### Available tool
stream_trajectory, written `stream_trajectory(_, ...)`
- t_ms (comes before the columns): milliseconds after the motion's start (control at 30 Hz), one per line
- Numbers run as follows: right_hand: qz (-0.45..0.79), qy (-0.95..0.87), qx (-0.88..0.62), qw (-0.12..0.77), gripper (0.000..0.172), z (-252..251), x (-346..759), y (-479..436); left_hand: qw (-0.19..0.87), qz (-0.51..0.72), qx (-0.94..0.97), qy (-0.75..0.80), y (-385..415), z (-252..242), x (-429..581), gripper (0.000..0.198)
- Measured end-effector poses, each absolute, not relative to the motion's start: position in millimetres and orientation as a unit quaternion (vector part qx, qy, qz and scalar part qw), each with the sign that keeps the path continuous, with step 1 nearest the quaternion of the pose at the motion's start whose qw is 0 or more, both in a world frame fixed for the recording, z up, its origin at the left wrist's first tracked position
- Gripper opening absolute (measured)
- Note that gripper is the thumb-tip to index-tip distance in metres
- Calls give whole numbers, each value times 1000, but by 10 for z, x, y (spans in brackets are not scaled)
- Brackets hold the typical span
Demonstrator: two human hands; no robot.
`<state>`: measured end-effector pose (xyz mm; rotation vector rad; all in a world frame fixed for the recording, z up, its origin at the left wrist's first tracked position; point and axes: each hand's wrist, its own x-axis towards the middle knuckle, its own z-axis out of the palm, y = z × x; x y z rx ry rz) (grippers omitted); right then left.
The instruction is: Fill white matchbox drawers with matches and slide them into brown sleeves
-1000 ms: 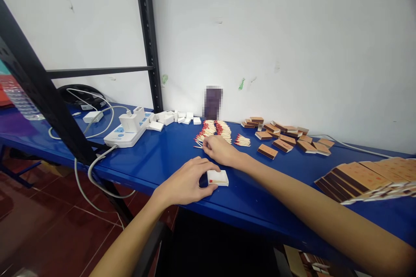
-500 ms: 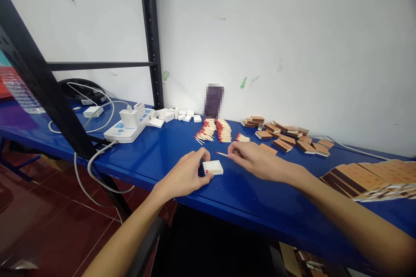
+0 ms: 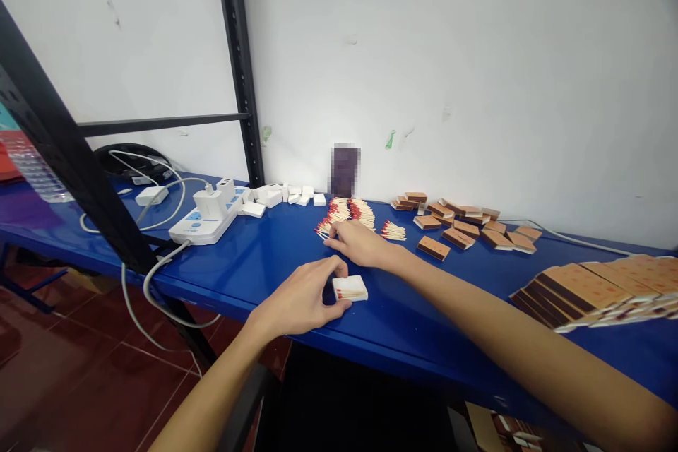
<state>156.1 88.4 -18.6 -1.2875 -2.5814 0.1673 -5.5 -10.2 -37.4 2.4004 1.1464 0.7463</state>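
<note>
My left hand (image 3: pixel 304 294) grips a small white matchbox tray (image 3: pixel 356 282) by its left end, thumb in front and fingers behind. Several red-tipped matches (image 3: pixel 352 294) lie in the tray along its near side. My right hand (image 3: pixel 357 241) reaches over the near edge of a large match pile (image 3: pixel 361 212), with thumb and fingertips drawn together beside loose matches at its left. Whether a match is between those fingertips is too small to tell. A smaller bunch of matches (image 3: pixel 393 230) lies right of the hand.
Several white trays (image 3: pixel 272 196) are heaped at the back left, beside a power strip (image 3: pixel 204 224) with chargers and cables. Brown matchbox sleeves (image 3: pixel 466 227) lie scattered at the right, one sleeve (image 3: pixel 433 248) nearer. A stack of sleeves (image 3: pixel 593 289) stands far right. A black shelf post (image 3: pixel 241 63) rises behind.
My right hand has moved left from beside the tray to the large pile; the single match it held no longer shows there. More matches show in the tray, which my left hand still holds.
</note>
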Motion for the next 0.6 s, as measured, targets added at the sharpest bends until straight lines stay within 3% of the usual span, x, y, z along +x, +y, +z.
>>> stream_trajectory(300, 42, -882, -454, 114, 8, -324, 1479, 1089, 182, 258, 861, 397, -118, -373, -59, 20)
stream_trajectory(600, 31, -878, -460, 127, 9, -379, 1451, 1168, 182, 259, 861, 399, -122, -365, -63, 21)
